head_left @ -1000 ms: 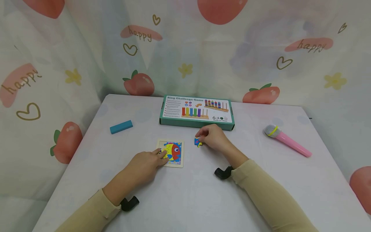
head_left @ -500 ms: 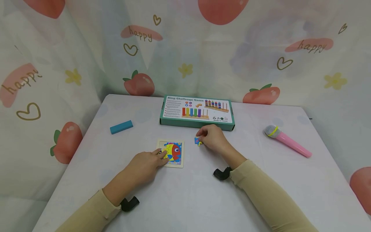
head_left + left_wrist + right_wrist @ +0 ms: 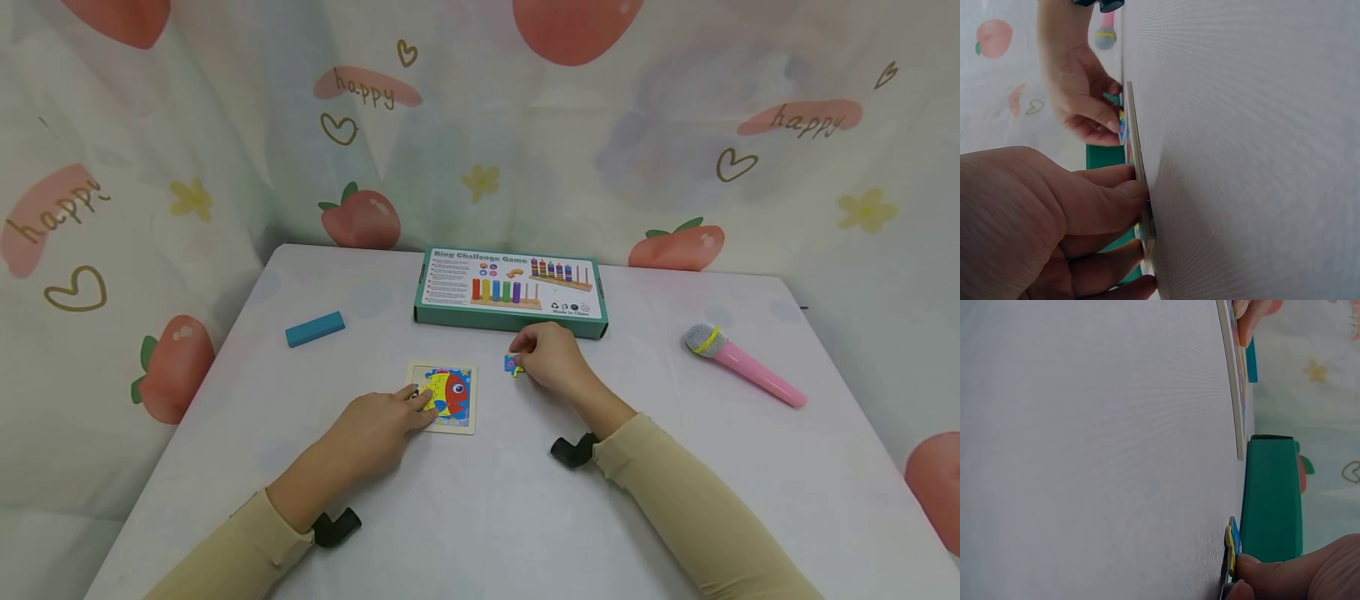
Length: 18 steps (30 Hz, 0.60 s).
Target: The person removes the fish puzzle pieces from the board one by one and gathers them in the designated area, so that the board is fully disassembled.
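A small jigsaw puzzle (image 3: 453, 398) in a pale wooden frame shows a yellow and red fish; its left part is bare tray, and the hand covers some of it. On its left side rest the fingertips of my left hand (image 3: 378, 429), thumb and fingers spread over the picture; the left wrist view shows them at the board's edge. To the right of the frame, my right hand (image 3: 553, 358) pinches a blue and yellow puzzle piece (image 3: 511, 364) between thumb and fingers. In the right wrist view the piece (image 3: 1235, 536) stands edge-on, low over the table.
Behind the hands lies a green Ring Challenge Game box (image 3: 510, 292). A blue block (image 3: 315, 329) is at the left, a pink toy microphone (image 3: 750, 367) at the right. A printed curtain (image 3: 525, 167) backs the white table (image 3: 480, 517).
The right hand and its puzzle piece have shifted very slightly, the piece turning a little in the fingers. My left hand stays in place on the puzzle.
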### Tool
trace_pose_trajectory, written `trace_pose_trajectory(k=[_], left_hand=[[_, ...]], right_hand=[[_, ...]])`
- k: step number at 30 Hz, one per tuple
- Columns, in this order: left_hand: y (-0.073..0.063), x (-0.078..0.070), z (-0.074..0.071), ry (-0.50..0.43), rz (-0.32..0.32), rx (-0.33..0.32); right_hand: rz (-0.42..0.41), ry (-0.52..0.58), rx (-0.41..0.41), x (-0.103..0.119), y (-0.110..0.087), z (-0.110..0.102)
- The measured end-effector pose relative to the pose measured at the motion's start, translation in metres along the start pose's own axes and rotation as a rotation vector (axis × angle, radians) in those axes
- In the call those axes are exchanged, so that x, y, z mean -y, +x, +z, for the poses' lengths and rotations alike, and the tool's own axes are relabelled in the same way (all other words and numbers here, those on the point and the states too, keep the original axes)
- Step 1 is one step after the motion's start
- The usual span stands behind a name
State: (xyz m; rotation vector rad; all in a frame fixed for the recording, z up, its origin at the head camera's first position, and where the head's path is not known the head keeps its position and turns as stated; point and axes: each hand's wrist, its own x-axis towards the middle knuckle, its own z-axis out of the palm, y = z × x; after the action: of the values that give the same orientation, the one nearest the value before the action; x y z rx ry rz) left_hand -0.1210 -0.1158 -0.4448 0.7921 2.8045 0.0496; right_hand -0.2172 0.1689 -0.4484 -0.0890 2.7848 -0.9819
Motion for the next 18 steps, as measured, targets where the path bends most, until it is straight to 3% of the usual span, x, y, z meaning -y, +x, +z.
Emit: trace_pose_trajectory(k=[10,18], left_hand=[[0.0,-0.001,-0.001,-0.002,-0.002,0.006],[0.0,-0.002,-0.003,0.009,-0.004,0.017]], right_hand=[[-0.019,0.011,-0.029,0.001,-0.005,-0.005],[0.027,0.112,0.017,0.013,-0.007,-0.025]])
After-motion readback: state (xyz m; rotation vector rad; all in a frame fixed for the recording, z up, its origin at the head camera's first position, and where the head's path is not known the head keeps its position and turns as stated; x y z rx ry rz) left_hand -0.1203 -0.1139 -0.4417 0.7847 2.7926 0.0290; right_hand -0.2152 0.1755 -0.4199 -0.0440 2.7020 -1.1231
